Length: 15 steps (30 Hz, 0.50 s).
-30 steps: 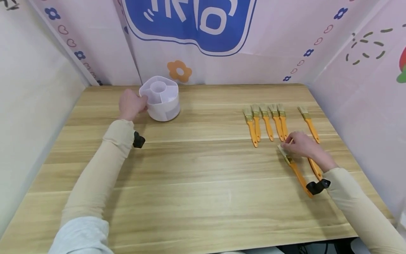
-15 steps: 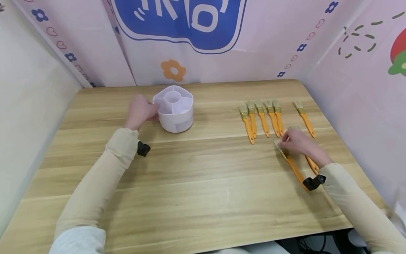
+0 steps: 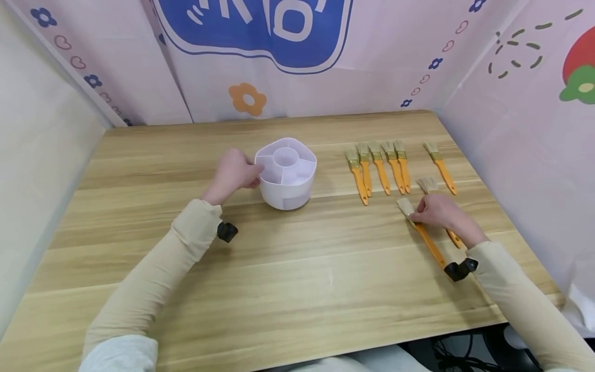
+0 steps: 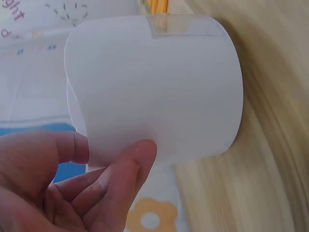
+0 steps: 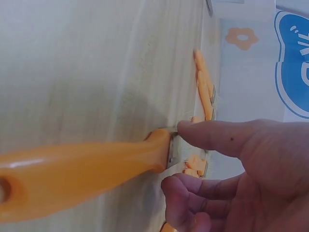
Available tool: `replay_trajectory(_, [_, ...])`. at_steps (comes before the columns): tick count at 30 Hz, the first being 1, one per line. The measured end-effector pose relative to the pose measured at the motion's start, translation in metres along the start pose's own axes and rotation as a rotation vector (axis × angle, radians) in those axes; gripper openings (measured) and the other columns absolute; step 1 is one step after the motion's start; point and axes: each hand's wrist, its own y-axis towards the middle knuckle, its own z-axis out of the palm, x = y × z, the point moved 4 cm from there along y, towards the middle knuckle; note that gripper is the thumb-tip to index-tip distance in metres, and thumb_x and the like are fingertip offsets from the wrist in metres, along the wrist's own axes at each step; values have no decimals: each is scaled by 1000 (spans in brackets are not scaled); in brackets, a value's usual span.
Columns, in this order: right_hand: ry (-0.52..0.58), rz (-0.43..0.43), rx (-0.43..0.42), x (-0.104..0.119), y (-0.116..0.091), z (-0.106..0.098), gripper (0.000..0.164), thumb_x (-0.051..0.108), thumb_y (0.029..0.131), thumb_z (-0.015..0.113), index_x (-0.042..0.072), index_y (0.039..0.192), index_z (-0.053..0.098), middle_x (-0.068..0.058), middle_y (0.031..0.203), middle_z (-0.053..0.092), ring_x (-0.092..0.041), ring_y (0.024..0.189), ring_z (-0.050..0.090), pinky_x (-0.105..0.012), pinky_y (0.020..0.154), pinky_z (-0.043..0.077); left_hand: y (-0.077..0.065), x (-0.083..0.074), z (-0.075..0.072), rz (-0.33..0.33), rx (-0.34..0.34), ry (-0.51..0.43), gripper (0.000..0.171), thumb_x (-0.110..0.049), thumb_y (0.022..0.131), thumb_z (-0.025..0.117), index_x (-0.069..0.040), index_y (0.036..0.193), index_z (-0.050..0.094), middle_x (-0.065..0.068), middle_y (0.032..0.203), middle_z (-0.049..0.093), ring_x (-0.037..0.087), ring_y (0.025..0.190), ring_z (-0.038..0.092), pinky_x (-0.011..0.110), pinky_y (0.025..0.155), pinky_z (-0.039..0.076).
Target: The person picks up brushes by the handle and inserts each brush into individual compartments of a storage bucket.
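My left hand holds a white round organizer by its rim, fingers on the outer wall and thumb at the inner side. The organizer stands upright, with several compartments around a central round one. At the right, my right hand pinches the metal collar of a paintbrush with thumb and fingertips. In the right wrist view its orange handle points away from the fingers. A second paintbrush lies partly hidden under my right hand.
Several orange-handled paintbrushes lie side by side behind my right hand, bristles toward the back wall. Another paintbrush lies apart to their right. Printed walls border the wooden table at the back and both sides.
My left hand has brought the organizer rightward and nearer, toward the table's middle. My right hand has slid from the near paintbrush's bristles down to its metal collar. The head view has shifted slightly.
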Motion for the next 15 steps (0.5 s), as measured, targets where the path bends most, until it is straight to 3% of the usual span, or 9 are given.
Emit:
replay_trajectory(5, [26,-22,25,0,-1,4,47,31,85,65,17,52,36,7,48,24,-8,46,23,-22,47,22,-4,-6,8,17,10,9,30,-15,84,53,6,73,71,8,58,67,17,55,67,23,54,56])
replay_trajectory(15, [51,-31,49,0,-2,9,49,32,85,65,18,50,33,9,47,25,-6,44,24,-20,44,20,-5,-10,10,23,-10,48,32,-17,84,53,2,67,72,9,60,69,14,53,65,18,50,51])
